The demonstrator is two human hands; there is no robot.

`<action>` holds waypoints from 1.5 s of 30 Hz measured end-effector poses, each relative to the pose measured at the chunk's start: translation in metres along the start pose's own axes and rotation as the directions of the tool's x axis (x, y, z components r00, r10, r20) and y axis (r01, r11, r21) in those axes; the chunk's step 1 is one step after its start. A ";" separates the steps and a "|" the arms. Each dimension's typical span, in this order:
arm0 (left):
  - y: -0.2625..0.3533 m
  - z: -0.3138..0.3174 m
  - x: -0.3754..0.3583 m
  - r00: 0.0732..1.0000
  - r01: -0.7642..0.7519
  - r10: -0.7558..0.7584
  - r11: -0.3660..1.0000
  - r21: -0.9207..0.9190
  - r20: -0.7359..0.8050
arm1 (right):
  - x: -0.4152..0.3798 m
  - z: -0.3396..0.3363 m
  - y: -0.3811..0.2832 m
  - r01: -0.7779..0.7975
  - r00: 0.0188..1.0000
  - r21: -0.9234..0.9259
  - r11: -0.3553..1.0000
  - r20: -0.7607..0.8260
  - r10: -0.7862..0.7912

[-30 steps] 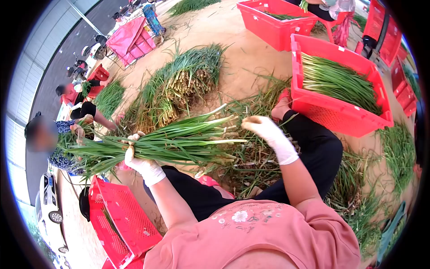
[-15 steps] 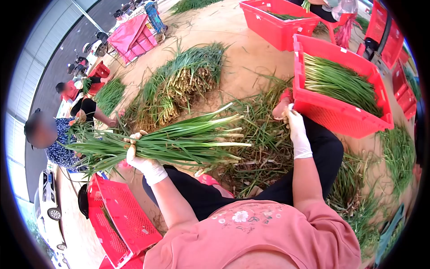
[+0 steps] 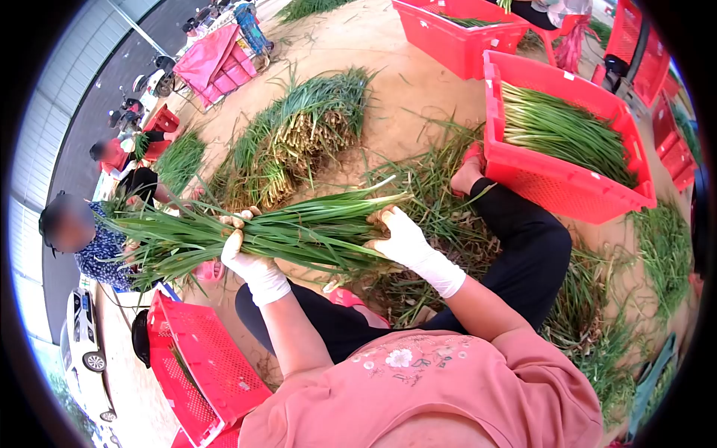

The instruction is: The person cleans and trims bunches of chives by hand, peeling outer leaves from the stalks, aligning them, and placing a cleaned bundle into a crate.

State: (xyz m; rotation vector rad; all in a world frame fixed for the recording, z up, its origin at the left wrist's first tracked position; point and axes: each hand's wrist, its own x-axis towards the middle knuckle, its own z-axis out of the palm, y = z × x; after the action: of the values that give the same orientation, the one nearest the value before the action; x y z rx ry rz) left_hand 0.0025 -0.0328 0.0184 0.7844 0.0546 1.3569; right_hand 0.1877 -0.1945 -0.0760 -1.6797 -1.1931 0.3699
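A long bunch of garlic chives [image 3: 310,228], with flat green leaves and pale stem ends, lies level across my lap. My left hand [image 3: 250,254], in a white glove, is wrapped round the leafy part. Also gloved, my right hand [image 3: 401,237] is closed around the pale stem ends, covering most of them. Below the bunch, loose leaves and trimmings [image 3: 441,261] litter the ground between my legs. Beyond it sits a heap of chives [image 3: 299,134] with brownish root ends facing me.
A red crate [image 3: 567,201] with laid-in chives stands at the right, another red crate [image 3: 459,45] behind it. At lower left is a red crate [image 3: 202,358]. A co-worker in a blue patterned top [image 3: 101,250] sits at the left. A white car [image 3: 82,343] is parked beyond.
My right hand has moved left from near my foot and the crate to the bunch, closing on its stem ends. My left hand keeps hold, shifted slightly right.
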 end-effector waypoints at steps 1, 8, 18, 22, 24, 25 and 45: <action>-0.003 0.000 -0.002 1.000 0.002 -0.002 1.000 -0.001 -0.001 | -0.001 0.008 0.005 -0.002 1.000 -0.001 1.000 0.000 0.002; -0.008 -0.001 -0.004 1.000 0.028 -0.028 0.999 0.023 0.007 | 0.000 0.022 0.026 0.027 0.980 0.492 0.870 -0.184 0.073; -0.006 -0.014 -0.004 0.999 0.029 -0.027 0.999 0.041 -0.042 | 0.002 -0.006 0.047 -0.353 0.925 0.720 0.597 0.174 0.338; 0.000 -0.020 -0.003 1.000 0.018 -0.018 0.998 0.052 -0.016 | -0.001 -0.024 0.059 -0.016 0.986 0.151 0.988 -0.161 0.041; 0.005 -0.027 -0.001 1.000 -0.003 0.002 0.999 0.043 0.012 | 0.001 -0.046 0.077 -0.103 0.961 -0.028 0.994 -0.262 0.092; 0.008 -0.028 -0.001 1.000 -0.004 0.003 0.999 0.044 0.011 | 0.002 -0.056 0.095 -0.193 0.930 -0.086 0.977 -0.334 0.154; 0.011 -0.056 0.000 0.975 0.097 -0.118 0.989 -0.116 -0.189 | 0.019 -0.034 0.048 -0.474 0.871 0.726 0.498 0.469 0.146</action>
State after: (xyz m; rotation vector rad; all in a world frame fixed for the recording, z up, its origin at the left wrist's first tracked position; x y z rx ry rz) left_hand -0.0331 -0.0059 -0.0180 0.5497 0.1755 1.3190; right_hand 0.2468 -0.1976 -0.0959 -0.9576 -0.7035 1.3118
